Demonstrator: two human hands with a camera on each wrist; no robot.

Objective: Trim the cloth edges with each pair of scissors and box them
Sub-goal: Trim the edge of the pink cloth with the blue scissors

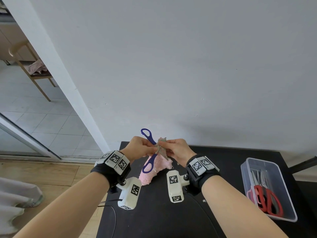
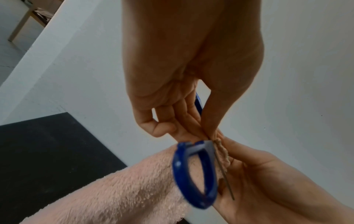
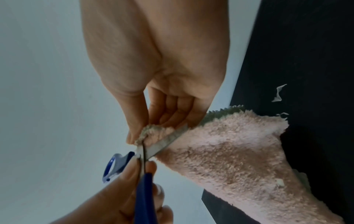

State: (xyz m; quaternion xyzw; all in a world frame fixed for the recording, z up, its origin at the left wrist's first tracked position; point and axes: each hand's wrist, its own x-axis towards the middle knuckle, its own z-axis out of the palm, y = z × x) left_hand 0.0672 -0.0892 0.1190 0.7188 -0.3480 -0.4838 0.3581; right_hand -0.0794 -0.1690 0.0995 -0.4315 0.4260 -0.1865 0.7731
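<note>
My left hand (image 1: pixel 139 148) holds the blue scissors (image 1: pixel 149 152) near the middle, where the two halves cross. My fingers (image 2: pixel 166 128) and thumb pinch them there. The handles are spread wide apart, one loop up by the wall and one loop down over the cloth (image 1: pixel 154 169). The blades are open too, and one blade lies along the cloth's edge.

My right hand (image 1: pixel 178 152) pinches the top edge of the pink cloth between thumb and fingers (image 3: pixel 172 115), right by the blades. The cloth is fluffy. It hangs down from my hands and its low end lies on the black table (image 1: pixel 154 217). Both hands are up above the table, close together and almost touching.

A few small cut bits (image 3: pixel 278 94) lie on the table next to the cloth.

Off to my right on the table sits a clear box (image 1: pixel 247 167). The red scissors (image 1: pixel 265 198) lie inside it, shut, with the blades pointing away from me.
</note>
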